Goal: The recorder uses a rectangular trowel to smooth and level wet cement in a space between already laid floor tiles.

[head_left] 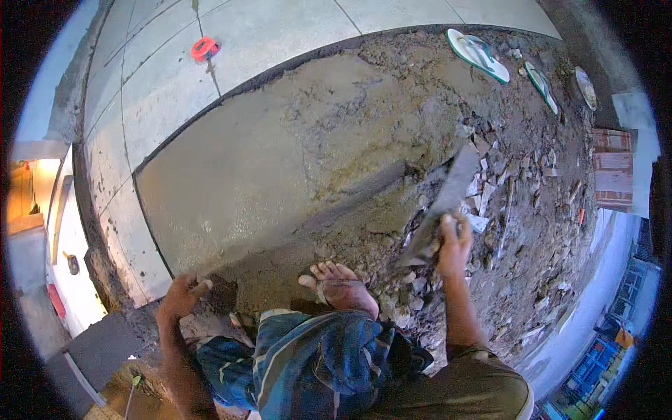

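Observation:
My right hand (pixel 455 245) is wrapped around the grip of a long, flat, mortar-smeared trowel (pixel 453 183). The blade tilts over loose rubble, right of a bed of wet mortar (pixel 231 168). The mortar looks smooth at the left and rough toward the upper right. A raised ridge of mortar (pixel 364 189) runs along its near side. My left hand (pixel 183 297) is curled closed by the near corner of the pale tiles, with nothing visible in it. My bare foot (pixel 343 287) stands on the dirt between my hands.
Pale floor tiles (pixel 280 42) border the mortar. On them lies a red tape measure (pixel 205 49). Two flip-flops, one white and green (pixel 477 54) and another (pixel 541 87), rest on the dirt at the upper right. Broken tile pieces (pixel 483 192) litter the right side, before reddish-brown blocks (pixel 612 168).

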`<state>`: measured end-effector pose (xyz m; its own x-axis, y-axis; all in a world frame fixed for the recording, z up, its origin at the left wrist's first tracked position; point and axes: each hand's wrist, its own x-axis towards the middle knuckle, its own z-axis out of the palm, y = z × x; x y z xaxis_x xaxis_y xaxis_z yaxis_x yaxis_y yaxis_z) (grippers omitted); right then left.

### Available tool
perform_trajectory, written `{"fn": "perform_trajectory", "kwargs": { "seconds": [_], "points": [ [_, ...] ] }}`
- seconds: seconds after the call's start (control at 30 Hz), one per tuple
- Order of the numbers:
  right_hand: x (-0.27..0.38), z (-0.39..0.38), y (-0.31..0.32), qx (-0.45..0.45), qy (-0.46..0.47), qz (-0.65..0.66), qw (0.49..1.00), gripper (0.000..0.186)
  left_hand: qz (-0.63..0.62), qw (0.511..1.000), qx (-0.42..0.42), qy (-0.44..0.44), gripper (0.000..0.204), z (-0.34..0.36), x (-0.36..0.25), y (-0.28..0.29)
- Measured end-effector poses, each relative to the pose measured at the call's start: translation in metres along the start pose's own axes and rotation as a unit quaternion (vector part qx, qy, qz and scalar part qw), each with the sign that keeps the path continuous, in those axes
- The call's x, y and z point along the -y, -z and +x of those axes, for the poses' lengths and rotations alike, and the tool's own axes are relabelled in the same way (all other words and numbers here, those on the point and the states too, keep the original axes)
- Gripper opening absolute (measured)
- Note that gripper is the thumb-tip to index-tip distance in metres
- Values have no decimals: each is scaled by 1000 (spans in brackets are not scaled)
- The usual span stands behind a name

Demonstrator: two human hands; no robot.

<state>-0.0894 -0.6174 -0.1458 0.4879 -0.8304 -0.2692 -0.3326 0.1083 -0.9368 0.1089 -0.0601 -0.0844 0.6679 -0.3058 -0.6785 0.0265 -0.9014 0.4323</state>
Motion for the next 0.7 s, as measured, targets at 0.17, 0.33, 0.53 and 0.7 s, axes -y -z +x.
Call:
{"fn": "perform_trajectory", "kwargs": {
  "seconds": [0.17,0.33,0.53,0.7],
  "points": [
    [-7,82,-25,-19,-196,124,973,25,10,1000,11,11,38,18,-34,-13],
    [22,144,-81,47,-227,241,942,33,-25,1000,13,13,31,23,-42,-35],
    [64,171,-100,139,-160,37,977,31,-85,993,53,60,27,33,-30,-32],
    [82,185,-80,264,-158,-125,943,31,-95,990,92,-45,30,73,-96,-7]
  ]
}}
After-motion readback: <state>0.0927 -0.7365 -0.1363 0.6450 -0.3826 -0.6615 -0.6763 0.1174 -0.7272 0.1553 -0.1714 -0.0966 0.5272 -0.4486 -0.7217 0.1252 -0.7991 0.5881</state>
